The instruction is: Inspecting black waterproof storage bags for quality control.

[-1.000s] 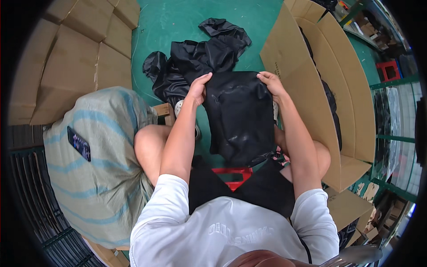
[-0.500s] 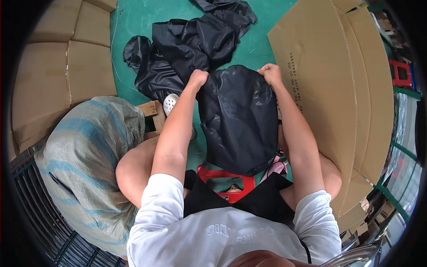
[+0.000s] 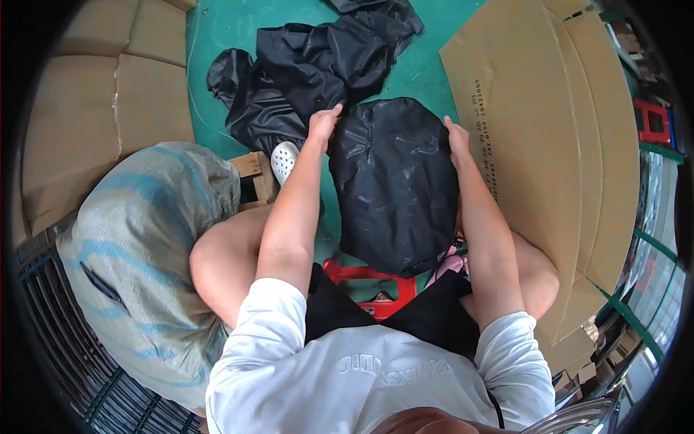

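Between my two hands is a black, shiny cloth cover (image 3: 394,188) with a rounded outline, spread out above my lap. My left hand (image 3: 324,126) grips its upper left edge, thumb pointing up along the side. On the opposite edge my right hand (image 3: 457,139) holds it with the thumb in front; the other fingers are mostly hidden. Beyond the cover, a crumpled heap of similar black cloth (image 3: 296,72) lies on the green floor, close to my left hand. I cannot tell whether the two pieces are joined.
A tall cardboard box (image 3: 524,137) stands at the right, and more brown cartons (image 3: 152,94) are at the left. A stuffed woven sack (image 3: 155,253) bulges beside my left leg. A red plastic stool (image 3: 340,270) shows between my legs, and a white clog (image 3: 284,160) is on the floor.
Both hands have slid down the sides of the cover from its top corners. The top edge now looks rounder, and the cover sits slightly farther right.
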Demonstrator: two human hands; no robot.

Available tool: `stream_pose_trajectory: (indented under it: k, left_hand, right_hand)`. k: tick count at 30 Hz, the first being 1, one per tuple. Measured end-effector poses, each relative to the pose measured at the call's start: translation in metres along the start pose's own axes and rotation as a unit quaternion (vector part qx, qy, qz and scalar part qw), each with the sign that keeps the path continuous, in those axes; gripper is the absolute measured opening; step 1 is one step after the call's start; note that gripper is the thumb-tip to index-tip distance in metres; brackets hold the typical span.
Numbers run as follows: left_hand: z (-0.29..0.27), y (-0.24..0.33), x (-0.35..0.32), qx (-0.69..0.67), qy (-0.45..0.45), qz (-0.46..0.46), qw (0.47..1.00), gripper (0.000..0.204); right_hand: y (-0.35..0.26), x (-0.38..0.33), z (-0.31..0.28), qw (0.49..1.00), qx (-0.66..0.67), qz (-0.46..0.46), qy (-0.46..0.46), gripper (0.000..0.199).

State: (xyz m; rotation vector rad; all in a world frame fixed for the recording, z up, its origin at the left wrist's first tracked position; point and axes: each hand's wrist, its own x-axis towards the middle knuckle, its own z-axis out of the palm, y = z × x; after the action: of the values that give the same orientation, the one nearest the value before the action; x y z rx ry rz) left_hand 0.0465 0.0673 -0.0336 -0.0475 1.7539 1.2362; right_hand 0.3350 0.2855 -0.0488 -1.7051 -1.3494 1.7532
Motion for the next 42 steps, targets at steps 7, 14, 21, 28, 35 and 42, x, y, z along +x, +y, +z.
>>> stream_pose_trajectory:
  k: [7,14,21,28,35,42]
  left_hand:
    - [-0.003,-0.053,-0.117,-0.125,0.025,0.049,0.991,0.034]
    - [0.036,-0.149,-0.202,-0.096,0.200,0.125,0.967,0.033]
    - [0.055,-0.195,-0.269,0.037,0.342,0.066,0.937,0.031]
    - [0.033,-0.147,-0.270,-0.105,0.286,0.073,0.950,0.035]
    - [0.049,-0.154,-0.296,0.127,0.277,-0.075,0.950,0.036]
    - [0.051,-0.150,-0.298,0.152,0.210,-0.072,0.963,0.032]
  right_hand:
    - [-0.002,-0.078,-0.040,0.999,-0.030,-0.020,0.009,0.042]
    - [0.018,-0.134,-0.112,0.993,-0.057,0.102,-0.017,0.056]
    - [0.026,-0.182,-0.099,0.974,0.178,0.111,-0.088,0.035]
    - [0.041,-0.157,-0.100,0.993,-0.040,-0.113,-0.003,0.012]
    - [0.039,-0.163,-0.102,0.998,-0.031,-0.063,-0.006,0.011]
    - [0.047,-0.151,-0.111,0.997,-0.048,-0.064,-0.009,0.013]
